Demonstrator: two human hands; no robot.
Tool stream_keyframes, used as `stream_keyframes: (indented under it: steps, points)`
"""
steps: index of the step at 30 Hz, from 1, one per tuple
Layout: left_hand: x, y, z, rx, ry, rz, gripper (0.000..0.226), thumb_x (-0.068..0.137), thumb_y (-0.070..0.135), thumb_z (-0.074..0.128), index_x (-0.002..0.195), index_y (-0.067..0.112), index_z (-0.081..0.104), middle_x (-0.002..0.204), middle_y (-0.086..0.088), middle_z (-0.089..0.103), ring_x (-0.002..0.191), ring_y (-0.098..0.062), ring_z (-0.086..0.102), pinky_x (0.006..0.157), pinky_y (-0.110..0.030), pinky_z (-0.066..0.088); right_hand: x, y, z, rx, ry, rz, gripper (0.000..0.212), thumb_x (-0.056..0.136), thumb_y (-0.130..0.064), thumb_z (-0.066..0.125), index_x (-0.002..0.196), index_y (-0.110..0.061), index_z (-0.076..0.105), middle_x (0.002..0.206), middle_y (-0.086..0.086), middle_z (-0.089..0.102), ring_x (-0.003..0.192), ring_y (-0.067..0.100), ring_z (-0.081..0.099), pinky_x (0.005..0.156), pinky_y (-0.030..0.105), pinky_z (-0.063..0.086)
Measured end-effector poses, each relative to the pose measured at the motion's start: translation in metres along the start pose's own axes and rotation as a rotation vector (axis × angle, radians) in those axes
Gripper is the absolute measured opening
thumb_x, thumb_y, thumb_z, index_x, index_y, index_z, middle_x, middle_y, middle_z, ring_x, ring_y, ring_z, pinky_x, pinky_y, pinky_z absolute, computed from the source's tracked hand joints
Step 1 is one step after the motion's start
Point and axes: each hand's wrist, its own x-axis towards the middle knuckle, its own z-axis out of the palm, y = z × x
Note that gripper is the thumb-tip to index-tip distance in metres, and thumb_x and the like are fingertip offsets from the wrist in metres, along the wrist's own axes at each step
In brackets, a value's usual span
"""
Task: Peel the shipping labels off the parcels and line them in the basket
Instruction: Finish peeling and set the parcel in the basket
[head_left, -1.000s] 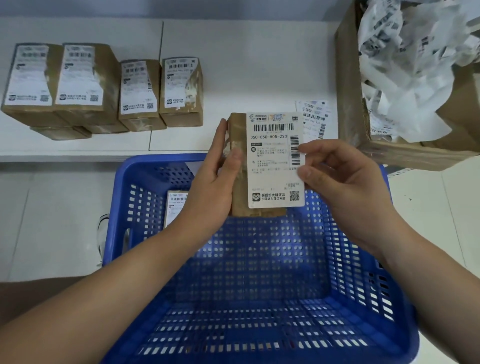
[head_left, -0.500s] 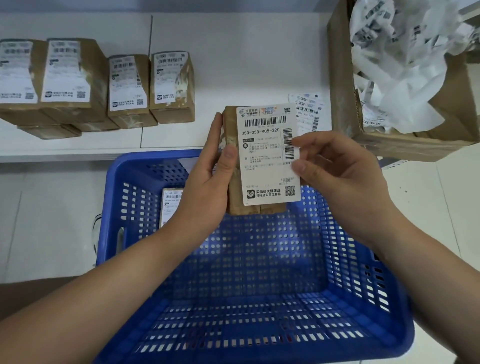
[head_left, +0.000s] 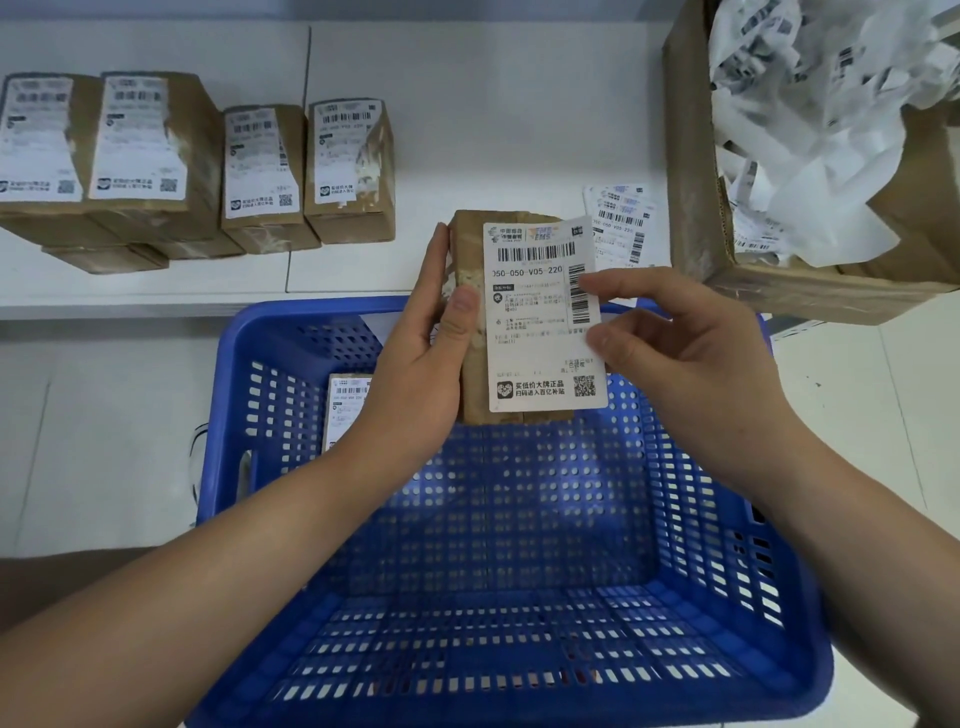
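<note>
Brown paper-wrapped parcel (head_left: 470, 312): held upright above the far rim of the blue perforated plastic basket (head_left: 519, 649); the left hand (head_left: 415, 374) grasps its left side, thumb across the front, fingers along the edge.

White printed shipping label (head_left: 540, 317): lies over the parcel's front, its right edge jutting past the parcel; the right hand (head_left: 675, 358) pinches that edge between thumb and forefinger.

Second labelled brown parcel (head_left: 345, 408): stands inside the basket against its far left wall, partly hidden by the left wrist.

Four labelled brown parcels (head_left: 265, 171): in a row along the far left of the white desk (head_left: 519, 130).

Loose flat labels (head_left: 621, 223): on the desk, just behind the held label.

Open cardboard box (head_left: 696, 171): at the desk's right edge, filled with crumpled white label paper (head_left: 810, 124).
</note>
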Motion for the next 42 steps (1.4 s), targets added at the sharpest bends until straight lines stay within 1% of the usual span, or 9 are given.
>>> stream_keyframes:
  steps: [3,7,9,14,21,31,35,39,42]
  points:
    - [0.0,0.0,0.0,-0.007,-0.007,0.001,0.065,0.1,0.044,0.044,0.158,0.05,0.017,0.119,0.037,0.065,0.114,0.004,0.067,0.085,-0.021,0.059,-0.002,-0.004,0.002,0.011,0.004,-0.039,0.027,0.096,0.004,0.061,0.118,-0.01,0.067,0.084,-0.012,0.073,0.087,0.015,0.074,0.076,0.022,0.057]
    - [0.0,-0.002,-0.001,0.004,0.003,0.003,0.062,0.103,0.042,0.044,0.159,0.05,0.018,0.124,0.03,0.066,0.115,0.0,0.068,0.088,-0.025,0.06,-0.005,-0.012,0.004,0.02,0.016,-0.118,0.027,0.096,0.008,0.06,0.114,-0.011,0.068,0.099,0.007,0.071,0.087,0.017,0.073,0.075,0.023,0.058]
    - [0.0,-0.003,-0.001,0.012,0.008,0.003,0.059,0.107,0.038,0.043,0.159,0.05,0.018,0.125,0.029,0.066,0.115,-0.001,0.068,0.089,-0.027,0.061,-0.006,-0.015,0.005,0.018,0.008,-0.146,0.029,0.095,0.009,0.06,0.112,-0.013,0.068,0.101,0.01,0.069,0.084,0.015,0.071,0.074,0.023,0.058]
    - [0.003,-0.004,-0.002,-0.017,0.043,-0.016,0.061,0.108,0.035,0.043,0.162,0.046,0.017,0.113,0.034,0.07,0.11,0.001,0.07,0.082,-0.022,0.06,-0.006,-0.014,0.005,0.031,0.007,-0.147,0.03,0.095,0.01,0.06,0.112,-0.012,0.068,0.104,0.012,0.068,0.083,0.018,0.07,0.074,0.024,0.059]
    - [0.001,-0.003,0.0,0.012,0.021,-0.007,0.06,0.105,0.044,0.041,0.159,0.051,0.016,0.126,0.034,0.063,0.117,0.003,0.066,0.096,-0.031,0.059,-0.007,-0.011,0.008,0.008,0.0,-0.136,0.03,0.095,0.009,0.06,0.113,-0.014,0.067,0.107,0.01,0.068,0.088,0.017,0.071,0.078,0.026,0.059]
    - [0.0,-0.003,0.001,0.024,0.017,-0.011,0.063,0.1,0.052,0.04,0.158,0.054,0.016,0.137,0.028,0.061,0.119,0.0,0.066,0.099,-0.04,0.059,-0.005,-0.009,0.008,-0.031,-0.002,-0.132,0.031,0.096,0.007,0.06,0.113,-0.018,0.067,0.114,0.013,0.068,0.094,0.023,0.072,0.08,0.031,0.06]
    - [-0.001,-0.002,0.001,0.023,0.009,-0.015,0.065,0.096,0.055,0.041,0.157,0.056,0.016,0.138,0.028,0.06,0.119,-0.001,0.066,0.1,-0.044,0.059,-0.004,-0.008,0.009,-0.035,0.0,-0.133,0.031,0.096,0.006,0.062,0.113,-0.019,0.067,0.115,0.013,0.068,0.093,0.024,0.071,0.082,0.038,0.061]
    - [-0.001,-0.002,0.002,0.021,0.008,-0.022,0.064,0.096,0.056,0.041,0.155,0.058,0.017,0.129,0.036,0.062,0.117,0.001,0.067,0.096,-0.043,0.06,-0.004,-0.007,0.01,-0.03,0.009,-0.113,0.031,0.095,0.008,0.062,0.112,-0.017,0.067,0.109,0.012,0.068,0.09,0.02,0.071,0.079,0.032,0.059]
    - [-0.001,-0.001,0.001,0.014,0.023,-0.032,0.063,0.095,0.058,0.041,0.154,0.061,0.018,0.13,0.034,0.063,0.117,0.0,0.068,0.096,-0.045,0.061,-0.003,-0.008,0.011,-0.023,0.007,-0.112,0.03,0.095,0.008,0.061,0.112,-0.017,0.067,0.109,0.012,0.069,0.09,0.019,0.072,0.079,0.03,0.059]
